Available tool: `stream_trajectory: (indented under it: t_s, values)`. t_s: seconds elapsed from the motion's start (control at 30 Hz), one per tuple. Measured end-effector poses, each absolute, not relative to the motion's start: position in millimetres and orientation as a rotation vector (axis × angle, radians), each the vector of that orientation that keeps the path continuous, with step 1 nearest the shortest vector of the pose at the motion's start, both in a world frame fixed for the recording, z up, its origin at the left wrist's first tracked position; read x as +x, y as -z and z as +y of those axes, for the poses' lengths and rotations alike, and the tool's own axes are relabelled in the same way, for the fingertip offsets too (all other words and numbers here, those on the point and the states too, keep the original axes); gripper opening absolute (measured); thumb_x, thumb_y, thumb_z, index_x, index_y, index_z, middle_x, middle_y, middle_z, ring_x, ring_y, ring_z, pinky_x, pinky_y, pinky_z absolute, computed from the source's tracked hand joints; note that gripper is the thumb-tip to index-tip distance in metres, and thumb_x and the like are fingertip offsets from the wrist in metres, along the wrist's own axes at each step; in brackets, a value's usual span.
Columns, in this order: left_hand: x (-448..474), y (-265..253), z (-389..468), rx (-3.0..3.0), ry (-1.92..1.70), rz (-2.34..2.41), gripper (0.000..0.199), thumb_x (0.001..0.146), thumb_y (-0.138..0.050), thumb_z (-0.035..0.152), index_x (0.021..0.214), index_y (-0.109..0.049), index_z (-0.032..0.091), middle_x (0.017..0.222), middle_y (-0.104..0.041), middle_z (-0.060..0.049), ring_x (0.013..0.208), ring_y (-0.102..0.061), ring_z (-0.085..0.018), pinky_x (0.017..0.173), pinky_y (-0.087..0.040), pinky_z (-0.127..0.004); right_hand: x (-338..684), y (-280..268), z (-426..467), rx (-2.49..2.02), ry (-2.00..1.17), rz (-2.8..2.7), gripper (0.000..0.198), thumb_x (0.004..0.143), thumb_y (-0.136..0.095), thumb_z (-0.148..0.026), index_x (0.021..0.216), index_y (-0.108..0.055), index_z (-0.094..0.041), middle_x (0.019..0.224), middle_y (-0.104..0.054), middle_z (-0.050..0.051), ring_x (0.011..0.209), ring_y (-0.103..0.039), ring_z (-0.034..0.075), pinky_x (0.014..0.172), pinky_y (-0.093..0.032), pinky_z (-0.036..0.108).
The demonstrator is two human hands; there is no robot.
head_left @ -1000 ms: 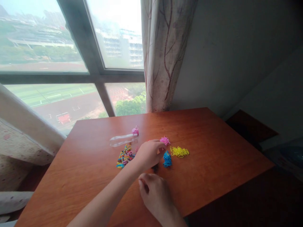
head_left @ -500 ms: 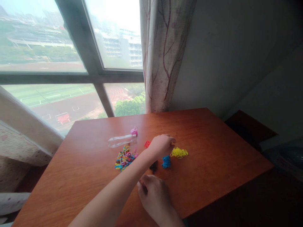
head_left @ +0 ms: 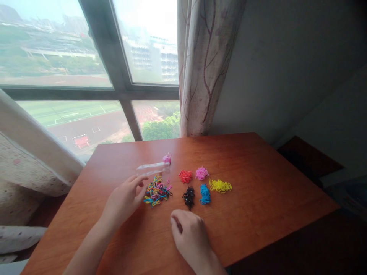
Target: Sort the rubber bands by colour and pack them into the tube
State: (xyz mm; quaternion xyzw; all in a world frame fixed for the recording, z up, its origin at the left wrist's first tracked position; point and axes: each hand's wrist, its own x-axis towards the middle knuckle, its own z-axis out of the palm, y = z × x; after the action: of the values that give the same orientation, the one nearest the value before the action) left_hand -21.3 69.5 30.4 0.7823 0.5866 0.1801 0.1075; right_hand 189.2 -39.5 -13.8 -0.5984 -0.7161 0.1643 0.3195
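Note:
A mixed pile of small coloured rubber bands (head_left: 157,193) lies on the table. Beside its left edge is my left hand (head_left: 126,196), thumb and fingers apart, with nothing visible between them. Sorted by colour, further piles sit to the right: red bands (head_left: 185,176), pink bands (head_left: 202,173), yellow bands (head_left: 220,185), blue bands (head_left: 205,194) and black bands (head_left: 189,197). My right hand (head_left: 189,233) rests on the table just below the black pile, fingers curled closed. Whatever its fingers may hold is hidden.
Behind the mixed pile lies a clear plastic container (head_left: 151,167) with a pink top (head_left: 166,158). The wooden table (head_left: 258,214) reaches to a window (head_left: 120,91) and a curtain (head_left: 200,76) at the back. Its front edge runs along the lower right.
My left hand has gone from above the pink and yellow piles back left to the mixed pile. The pink pile now shows. My right hand stays in place; the view has shifted slightly.

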Motion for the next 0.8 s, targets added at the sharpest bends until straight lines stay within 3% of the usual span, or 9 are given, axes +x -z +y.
stream_trajectory:
  t_s: [0.13,0.27,0.37,0.47,0.6,0.8]
  values:
    - [-20,-20,62,2.28,-0.488,1.662,0.027,0.087,-0.048,0.029,0.108,-0.066,0.025,0.106,-0.07,-0.003,0.079,-0.068,-0.017,0.067,-0.048,-0.023,187,14,-38,-1.619,-0.387,-1.9,0.015,0.086,-0.052,-0.011,0.081,-0.06,-0.023,0.07,-0.066,-0.001,0.063,-0.062,0.015,0.058,-0.032,0.025]
    - [-8,-20,53,2.221,-0.497,1.591,0.026,0.088,-0.048,0.03,0.106,-0.066,0.024,0.093,-0.071,-0.002,0.077,-0.067,-0.018,0.067,-0.048,-0.025,181,4,-30,-1.744,-0.405,-1.939,0.02,0.086,-0.056,-0.012,0.102,-0.063,-0.021,0.079,-0.071,0.003,0.071,-0.068,0.019,0.061,-0.038,0.026]
    - [-7,-21,48,2.157,-0.503,1.531,0.024,0.088,-0.049,0.03,0.104,-0.067,0.023,0.085,-0.072,-0.002,0.071,-0.066,-0.018,0.066,-0.047,-0.025,174,-11,-19,-1.91,-0.473,-1.976,0.036,0.089,-0.056,-0.017,0.125,-0.057,-0.017,0.089,-0.073,0.01,0.077,-0.07,0.024,0.064,-0.043,0.027]
    - [-11,-18,43,2.102,-0.508,1.499,0.022,0.089,-0.05,0.03,0.101,-0.067,0.021,0.082,-0.072,-0.002,0.068,-0.064,-0.017,0.065,-0.047,-0.025,165,-24,-7,-2.029,-0.568,-2.014,0.044,0.091,-0.054,-0.021,0.135,-0.05,-0.014,0.091,-0.074,0.015,0.08,-0.071,0.026,0.067,-0.046,0.03]
    - [-20,-11,36,2.083,-0.588,1.508,0.021,0.091,-0.05,0.032,0.099,-0.066,0.021,0.087,-0.072,-0.002,0.07,-0.063,-0.016,0.067,-0.047,-0.025,157,-32,0,-2.091,-0.608,-2.027,0.044,0.091,-0.053,-0.022,0.134,-0.05,-0.013,0.089,-0.074,0.016,0.082,-0.072,0.03,0.067,-0.048,0.033]
    - [-28,-4,23,2.12,-0.578,1.527,0.021,0.091,-0.048,0.03,0.1,-0.065,0.021,0.087,-0.067,-0.002,0.069,-0.061,-0.015,0.067,-0.047,-0.026,160,-28,-3,-1.856,-0.619,-2.082,0.032,0.088,-0.055,-0.019,0.119,-0.06,-0.025,0.089,-0.075,0.007,0.081,-0.072,0.025,0.067,-0.046,0.028]
